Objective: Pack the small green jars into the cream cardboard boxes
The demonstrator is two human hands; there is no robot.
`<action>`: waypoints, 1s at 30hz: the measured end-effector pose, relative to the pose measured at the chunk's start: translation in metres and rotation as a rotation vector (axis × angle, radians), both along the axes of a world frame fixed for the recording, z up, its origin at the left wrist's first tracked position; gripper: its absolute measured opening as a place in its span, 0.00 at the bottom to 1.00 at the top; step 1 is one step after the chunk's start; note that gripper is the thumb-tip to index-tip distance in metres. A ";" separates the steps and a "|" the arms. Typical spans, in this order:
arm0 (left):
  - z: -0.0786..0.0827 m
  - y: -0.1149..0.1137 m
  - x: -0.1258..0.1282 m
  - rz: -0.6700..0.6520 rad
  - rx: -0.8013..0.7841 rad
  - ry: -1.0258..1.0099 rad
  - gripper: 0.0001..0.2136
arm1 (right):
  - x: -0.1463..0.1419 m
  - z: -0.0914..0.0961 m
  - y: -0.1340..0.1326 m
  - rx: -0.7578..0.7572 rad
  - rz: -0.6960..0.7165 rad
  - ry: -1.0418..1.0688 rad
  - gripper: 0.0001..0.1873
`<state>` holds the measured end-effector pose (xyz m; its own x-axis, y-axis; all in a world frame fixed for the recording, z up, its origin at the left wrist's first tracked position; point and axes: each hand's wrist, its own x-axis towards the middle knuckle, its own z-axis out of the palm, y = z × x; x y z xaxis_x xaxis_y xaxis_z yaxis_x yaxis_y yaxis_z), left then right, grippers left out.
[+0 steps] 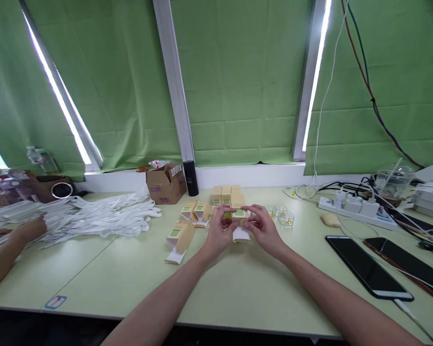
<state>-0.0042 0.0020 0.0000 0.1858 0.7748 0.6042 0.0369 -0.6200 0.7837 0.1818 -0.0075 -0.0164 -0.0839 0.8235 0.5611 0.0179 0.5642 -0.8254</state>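
Between both hands is a small tan paper box [240,215] with a green label and a white flap folded out toward me. My left hand [219,227] grips its left side, and my right hand [264,228] pinches its right side. Left of my hands lies an open box [180,236] with its flap out, with two more open boxes [197,211] behind it. Several similar boxes [226,193] are grouped beyond my hands. Small clear containers [286,218] with yellowish contents stand just past my right hand.
White strips [104,216] cover the left of the table, where another person's hand [31,229] rests. A cardboard carton [166,183] and a black cylinder [190,178] stand at the back. Phones [368,266], a power strip [357,211] and cables occupy the right side.
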 end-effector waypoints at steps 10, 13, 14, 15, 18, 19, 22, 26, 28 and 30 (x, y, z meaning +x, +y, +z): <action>0.002 -0.003 0.003 0.013 -0.011 0.016 0.13 | -0.003 -0.004 -0.001 0.041 -0.070 -0.045 0.18; 0.002 -0.004 0.003 0.016 -0.016 0.019 0.14 | -0.004 -0.004 -0.002 0.033 -0.069 -0.040 0.18; 0.002 -0.004 0.003 0.019 -0.016 0.019 0.14 | -0.004 -0.004 -0.002 0.029 -0.065 -0.037 0.18; 0.002 -0.005 0.003 0.022 -0.018 0.020 0.14 | -0.004 -0.004 -0.002 0.028 -0.063 -0.034 0.18; 0.002 -0.005 0.003 0.018 -0.028 0.025 0.15 | -0.004 -0.002 -0.003 0.033 -0.066 -0.032 0.19; 0.002 -0.006 0.002 0.011 -0.029 0.029 0.15 | -0.004 -0.001 -0.003 0.034 -0.067 -0.032 0.19; 0.001 -0.006 -0.001 -0.028 -0.022 0.040 0.17 | -0.003 0.000 -0.003 0.026 -0.065 -0.027 0.20; -0.001 -0.005 -0.004 -0.123 -0.020 0.017 0.24 | -0.001 0.001 -0.002 0.018 -0.065 0.002 0.20; -0.002 -0.005 -0.004 -0.175 -0.032 0.024 0.30 | 0.000 0.001 -0.002 0.019 -0.072 0.021 0.20; -0.003 -0.005 -0.004 -0.215 -0.045 0.050 0.34 | 0.001 0.001 -0.001 0.019 -0.082 0.029 0.21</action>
